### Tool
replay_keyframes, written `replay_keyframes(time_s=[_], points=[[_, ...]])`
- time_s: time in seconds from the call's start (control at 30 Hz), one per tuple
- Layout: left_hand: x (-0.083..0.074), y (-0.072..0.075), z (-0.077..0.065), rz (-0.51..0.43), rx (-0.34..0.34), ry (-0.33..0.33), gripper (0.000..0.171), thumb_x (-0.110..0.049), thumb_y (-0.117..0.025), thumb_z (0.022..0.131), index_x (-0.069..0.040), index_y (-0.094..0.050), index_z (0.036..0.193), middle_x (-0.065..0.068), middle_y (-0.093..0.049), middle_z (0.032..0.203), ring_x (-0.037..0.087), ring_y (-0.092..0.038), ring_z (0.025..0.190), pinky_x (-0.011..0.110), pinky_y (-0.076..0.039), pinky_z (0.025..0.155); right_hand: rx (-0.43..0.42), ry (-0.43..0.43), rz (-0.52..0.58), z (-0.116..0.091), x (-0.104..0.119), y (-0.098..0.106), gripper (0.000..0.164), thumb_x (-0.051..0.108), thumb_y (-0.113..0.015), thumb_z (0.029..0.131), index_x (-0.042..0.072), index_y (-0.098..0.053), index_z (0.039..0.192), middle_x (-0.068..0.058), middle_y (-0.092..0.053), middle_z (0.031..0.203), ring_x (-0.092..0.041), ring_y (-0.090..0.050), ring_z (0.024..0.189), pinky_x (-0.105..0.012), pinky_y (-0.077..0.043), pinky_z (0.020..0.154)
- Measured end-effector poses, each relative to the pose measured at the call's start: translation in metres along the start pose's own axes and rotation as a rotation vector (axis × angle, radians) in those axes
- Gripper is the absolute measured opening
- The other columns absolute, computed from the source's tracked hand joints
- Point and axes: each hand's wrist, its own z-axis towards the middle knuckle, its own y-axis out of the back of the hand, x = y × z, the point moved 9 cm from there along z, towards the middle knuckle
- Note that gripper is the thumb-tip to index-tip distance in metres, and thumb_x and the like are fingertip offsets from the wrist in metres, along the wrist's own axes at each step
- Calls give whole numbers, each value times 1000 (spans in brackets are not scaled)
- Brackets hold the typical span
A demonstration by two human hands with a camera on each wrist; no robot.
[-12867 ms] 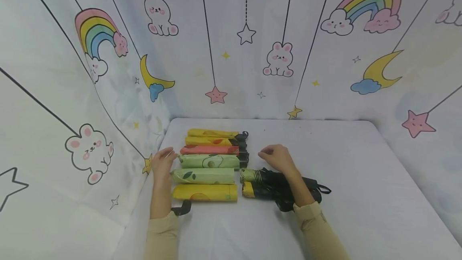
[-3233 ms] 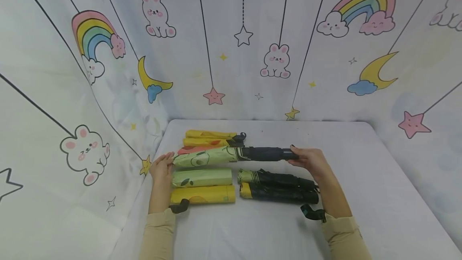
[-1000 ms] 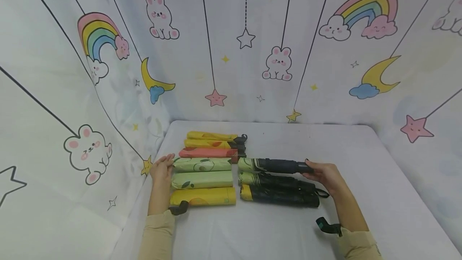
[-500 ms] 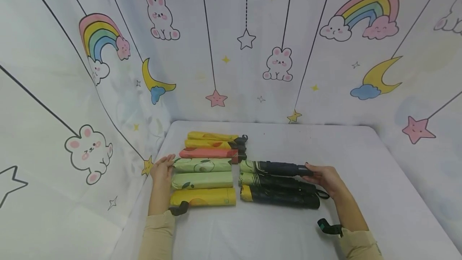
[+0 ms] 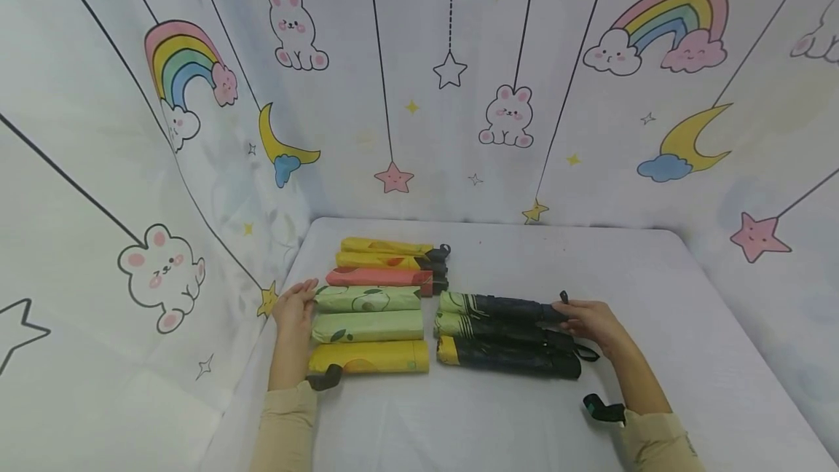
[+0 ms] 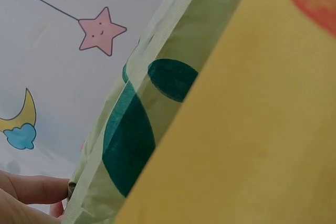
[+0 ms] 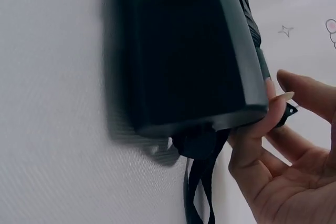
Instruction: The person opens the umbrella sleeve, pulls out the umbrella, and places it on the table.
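Observation:
In the head view my left hand pinches the left end of a pale green avocado-print umbrella sleeve. Its fingertip shows at the sleeve end in the left wrist view. To the right, a black folded umbrella with a green edge lies on the table in line with that sleeve. My right hand touches its handle end, thumb and finger apart. Nearer lie another green sleeve, a yellow sleeve, a green-and-black umbrella and a yellow-and-black umbrella.
Beyond the avocado sleeve lie a red sleeved umbrella and two yellow ones, the nearer yellow umbrella and the farther yellow umbrella. A white cloth covers the table. A printed curtain rises behind and at both sides.
The avocado-print umbrella has been drawn out of its sleeve to the right and laid beside the other two bare umbrellas. The right thumb and finger have just loosened. The left hand stays put.

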Motion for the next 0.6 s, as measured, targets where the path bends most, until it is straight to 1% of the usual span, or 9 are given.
replay_keyframes(time_s=[0.1, 0.17, 0.23, 0.3, 0.4, 0.47, 0.5, 0.6], points=[[0, 0, 0, -4, 10, 7, 66, 19, -46, 100, 7, -23, 160, 24, -35, 163, 26, -50, 144, 31, -32, 123, 0, 1, -3, 1, 0, 0, 80, 49, -67, 101, -13, -46, 148, -32, -54, 146, -12, -71, 98, -29, -61, 88], [0, 0, 0, -6, 14, 8, 65, 19, -46, 100, 7, -22, 160, 24, -35, 163, 26, -50, 144, 31, -31, 123, -5, -10, 11, 2, -3, 0, 80, 49, -66, 101, -13, -47, 148, -30, -58, 142, -12, -71, 97, -28, -61, 86], [0, 1, 1, -1, 4, 8, 65, 19, -46, 100, 7, -24, 160, 24, -35, 163, 26, -50, 144, 31, -31, 123, -15, -22, 26, 3, -5, 1, 79, 49, -67, 101, -12, -50, 147, -24, -64, 134, -11, -70, 95, -26, -60, 83], [0, 2, 2, 12, -6, 2, 65, 19, -47, 99, 7, -25, 159, 24, -36, 162, 25, -53, 142, 31, -33, 122, -37, -37, 40, 3, -8, 2, 74, 48, -69, 100, -10, -55, 143, -17, -68, 126, -12, -70, 91, -26, -59, 80], [0, 3, 2, 31, -23, -14, 64, 20, -48, 98, 7, -29, 157, 24, -41, 160, 23, -59, 135, 31, -38, 119, -71, -40, 32, 3, -11, 4, 64, 46, -70, 100, -7, -64, 135, -8, -69, 115, -13, -68, 88, -25, -58, 77], [0, 3, 1, 41, -24, -29, 63, 20, -49, 97, 8, -30, 156, 24, -43, 158, 21, -63, 130, 30, -41, 118, -82, -41, 22, 3, -11, 5, 60, 46, -70, 100, -6, -68, 131, -6, -68, 109, -15, -67, 86, -26, -58, 76], [0, 3, 0, 37, -30, -34, 62, 20, -49, 97, 8, -32, 156, 24, -46, 156, 20, -65, 128, 30, -41, 117, -80, -37, 10, 3, -11, 5, 60, 46, -69, 100, -6, -68, 131, -5, -68, 107, -14, -67, 85, -26, -59, 75], [-1, 3, -1, 48, -28, -46, 62, 19, -49, 97, 9, -32, 155, 24, -49, 154, 18, -68, 123, 29, -43, 116, -71, -41, 4, 5, -12, 4, 60, 45, -69, 100, -6, -67, 132, -4, -68, 100, -15, -67, 84, -26, -59, 74]])
